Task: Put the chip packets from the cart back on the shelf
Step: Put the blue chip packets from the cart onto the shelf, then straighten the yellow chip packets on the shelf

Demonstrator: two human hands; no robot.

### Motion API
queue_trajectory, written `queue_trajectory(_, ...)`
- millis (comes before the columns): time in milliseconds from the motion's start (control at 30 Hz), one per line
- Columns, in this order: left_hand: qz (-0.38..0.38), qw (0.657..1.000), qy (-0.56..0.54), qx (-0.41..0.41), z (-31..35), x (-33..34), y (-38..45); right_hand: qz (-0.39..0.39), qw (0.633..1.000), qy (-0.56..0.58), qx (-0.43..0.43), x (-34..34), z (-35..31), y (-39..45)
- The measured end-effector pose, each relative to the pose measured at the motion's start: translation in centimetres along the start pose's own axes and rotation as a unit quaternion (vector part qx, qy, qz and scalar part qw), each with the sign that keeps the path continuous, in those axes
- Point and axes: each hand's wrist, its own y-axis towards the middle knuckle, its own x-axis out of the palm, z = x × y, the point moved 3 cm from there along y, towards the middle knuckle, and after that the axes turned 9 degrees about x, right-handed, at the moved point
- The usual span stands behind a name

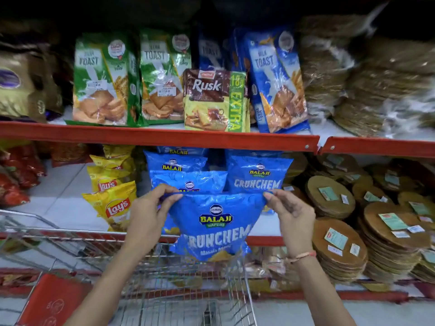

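Observation:
A blue Balaji Crunchem chip packet (pixel 215 225) hangs upright in front of the middle shelf (pixel 70 208), above the wire cart (pixel 164 274). My left hand (pixel 150 212) pinches its top left corner and my right hand (pixel 290 214) pinches its top right corner. Behind it, more blue Balaji packets (pixel 256 175) stand on the shelf in rows. Yellow Lay's packets (pixel 111 194) stand to their left.
Toast and rusk packs (pixel 211 97) fill the upper shelf behind a red shelf edge (pixel 164 137). Stacks of round papad discs (pixel 336 245) crowd the right side. Red packets (pixel 14 180) lie far left. The cart's red flap (pixel 54 300) is at the lower left.

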Motion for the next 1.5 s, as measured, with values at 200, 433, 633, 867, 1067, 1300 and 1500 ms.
queue_trajectory(200,-0.006,0.999,-0.010,0.036,3.3,6.0,4.5,0.070,0.997,0.024,-0.002,-4.6,-0.6,5.9)
queue_trajectory(433,-0.095,0.994,0.013,0.060,4.4,12.2,9.3,0.120,0.992,-0.036,0.011,-7.9,1.0,11.4)
queue_trajectory(633,-0.140,0.989,0.028,0.025,3.5,16.2,9.4,0.161,0.979,-0.122,0.042,-8.8,4.9,13.4)
queue_trajectory(867,-0.145,0.988,0.037,0.045,2.1,15.4,8.1,0.160,0.951,-0.263,0.006,-5.6,4.7,11.9)
queue_trajectory(1067,-0.093,0.994,0.030,0.056,-2.7,8.6,6.2,0.088,0.947,-0.290,-0.103,3.3,2.0,8.8)
queue_trajectory(1300,-0.048,0.993,0.103,0.011,-10.9,-2.8,4.8,-0.099,0.947,-0.250,-0.174,18.7,0.0,4.2)
queue_trajectory(1500,-0.068,0.976,0.196,-0.062,-18.1,-10.7,4.1,-0.276,0.856,-0.415,-0.139,32.3,1.7,1.7)
